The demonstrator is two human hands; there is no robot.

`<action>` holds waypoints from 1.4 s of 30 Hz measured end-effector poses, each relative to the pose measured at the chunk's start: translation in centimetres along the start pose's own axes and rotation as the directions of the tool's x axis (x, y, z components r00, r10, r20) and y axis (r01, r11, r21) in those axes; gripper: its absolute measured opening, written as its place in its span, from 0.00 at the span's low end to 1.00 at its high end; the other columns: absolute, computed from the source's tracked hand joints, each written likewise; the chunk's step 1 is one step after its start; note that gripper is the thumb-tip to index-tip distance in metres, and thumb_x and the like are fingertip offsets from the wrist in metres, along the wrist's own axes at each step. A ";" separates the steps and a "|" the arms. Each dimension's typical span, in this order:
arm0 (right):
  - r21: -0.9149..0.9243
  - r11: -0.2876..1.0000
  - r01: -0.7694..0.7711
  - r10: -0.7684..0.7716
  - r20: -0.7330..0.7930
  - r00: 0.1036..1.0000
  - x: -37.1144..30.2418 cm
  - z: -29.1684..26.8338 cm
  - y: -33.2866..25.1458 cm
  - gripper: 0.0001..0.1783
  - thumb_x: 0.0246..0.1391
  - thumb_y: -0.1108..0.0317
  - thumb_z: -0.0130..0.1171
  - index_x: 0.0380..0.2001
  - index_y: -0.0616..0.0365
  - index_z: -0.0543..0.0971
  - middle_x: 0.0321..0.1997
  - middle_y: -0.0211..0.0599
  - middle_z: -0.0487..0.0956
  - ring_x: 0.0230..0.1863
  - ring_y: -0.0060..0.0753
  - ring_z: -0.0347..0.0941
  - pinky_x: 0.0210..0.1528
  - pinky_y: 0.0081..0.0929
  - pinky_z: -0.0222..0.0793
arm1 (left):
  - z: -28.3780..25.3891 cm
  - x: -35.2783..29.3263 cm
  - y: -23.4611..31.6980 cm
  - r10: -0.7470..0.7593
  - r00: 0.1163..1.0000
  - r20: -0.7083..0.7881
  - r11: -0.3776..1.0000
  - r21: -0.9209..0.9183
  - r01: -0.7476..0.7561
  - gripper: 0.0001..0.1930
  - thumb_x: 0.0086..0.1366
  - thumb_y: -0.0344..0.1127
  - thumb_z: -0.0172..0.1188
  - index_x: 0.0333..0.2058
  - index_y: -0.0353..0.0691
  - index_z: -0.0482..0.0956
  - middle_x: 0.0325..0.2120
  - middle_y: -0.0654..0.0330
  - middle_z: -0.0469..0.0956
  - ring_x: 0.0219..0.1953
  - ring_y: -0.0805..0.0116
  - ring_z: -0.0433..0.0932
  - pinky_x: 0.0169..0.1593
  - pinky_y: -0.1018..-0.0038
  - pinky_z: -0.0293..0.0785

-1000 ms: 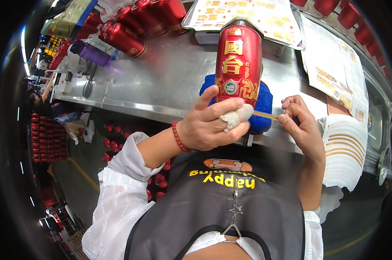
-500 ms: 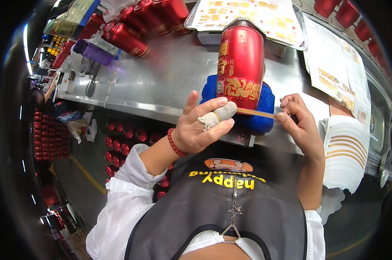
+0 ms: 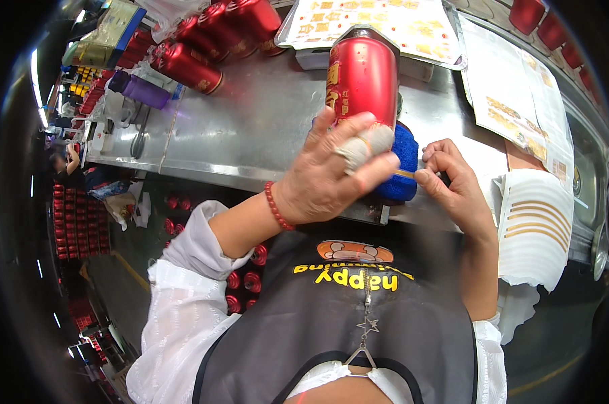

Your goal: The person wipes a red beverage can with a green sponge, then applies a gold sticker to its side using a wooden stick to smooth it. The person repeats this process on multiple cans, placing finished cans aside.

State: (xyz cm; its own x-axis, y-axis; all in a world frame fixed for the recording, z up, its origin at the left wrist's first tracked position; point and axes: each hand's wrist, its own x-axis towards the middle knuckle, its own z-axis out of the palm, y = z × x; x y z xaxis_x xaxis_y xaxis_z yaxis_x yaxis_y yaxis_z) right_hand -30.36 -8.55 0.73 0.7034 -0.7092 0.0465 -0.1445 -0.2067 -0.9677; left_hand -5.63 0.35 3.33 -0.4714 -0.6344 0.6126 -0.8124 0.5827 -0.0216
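Note:
A red bottle (image 3: 364,79) with gold decoration lies on a blue towel (image 3: 404,161), its base toward me. My left hand (image 3: 328,165), slightly blurred, rests over the bottle's near end with its fingers spread. A beige cloth finger cover (image 3: 365,149) is on one of its fingers, against the bottle. My right hand (image 3: 456,185) pinches the end of a thin gold strip (image 3: 405,174) between thumb and forefinger, right of the towel. The strip runs left toward the bottle and disappears behind my left fingers.
White backing paper with several curved gold strips (image 3: 536,222) hangs at the right. Decal sheets (image 3: 385,27) lie behind the bottle, with another sheet (image 3: 506,101) to the right. More red bottles (image 3: 190,67) and a purple bottle (image 3: 139,89) are on the metal table (image 3: 251,128) at far left.
My left hand has moved up and right over the bottle's near end, covering more of the strip. My right hand has shifted slightly left, still pinching the strip's end.

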 end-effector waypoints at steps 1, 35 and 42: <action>0.001 0.999 0.033 -0.033 -0.019 0.999 -0.1 0.1 -0.6 0.16 0.59 0.63 0.65 0.26 0.59 0.70 0.42 0.35 0.67 0.47 0.29 0.63 0.51 0.22 0.59 | 0.3 -0.2 -0.4 -0.087 0.992 -0.091 0.994 -0.073 0.081 0.23 0.62 0.32 0.63 0.55 0.49 0.71 0.50 0.57 0.80 0.60 0.53 0.75 0.74 0.49 0.44; -0.090 0.989 0.115 -0.125 -0.115 0.985 0.8 2.0 -1.1 0.16 0.57 0.65 0.66 0.25 0.63 0.72 0.39 0.37 0.68 0.42 0.33 0.66 0.48 0.26 0.64 | -1.0 -4.2 0.6 -0.033 0.988 -0.148 0.999 -0.010 0.032 0.14 0.60 0.25 0.65 0.43 0.49 0.78 0.41 0.58 0.86 0.53 0.62 0.81 0.76 0.54 0.35; -0.089 0.988 0.124 -0.135 -0.127 0.983 0.8 2.0 -1.1 0.15 0.57 0.65 0.66 0.26 0.64 0.74 0.38 0.38 0.70 0.41 0.34 0.68 0.47 0.27 0.66 | -1.1 -1.7 -0.1 0.170 0.984 -0.057 0.982 0.088 -0.164 0.05 0.64 0.34 0.61 0.38 0.55 0.80 0.40 0.67 0.86 0.55 0.71 0.80 0.77 0.53 0.31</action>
State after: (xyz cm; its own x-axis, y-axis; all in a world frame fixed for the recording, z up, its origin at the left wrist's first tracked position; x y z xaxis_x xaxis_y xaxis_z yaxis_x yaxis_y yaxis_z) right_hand -28.28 -7.55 1.35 0.6226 -0.7544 0.2078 -0.1168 -0.3522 -0.9286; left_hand -4.42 1.93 3.12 -0.5821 -0.4965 0.6439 -0.7510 0.6320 -0.1916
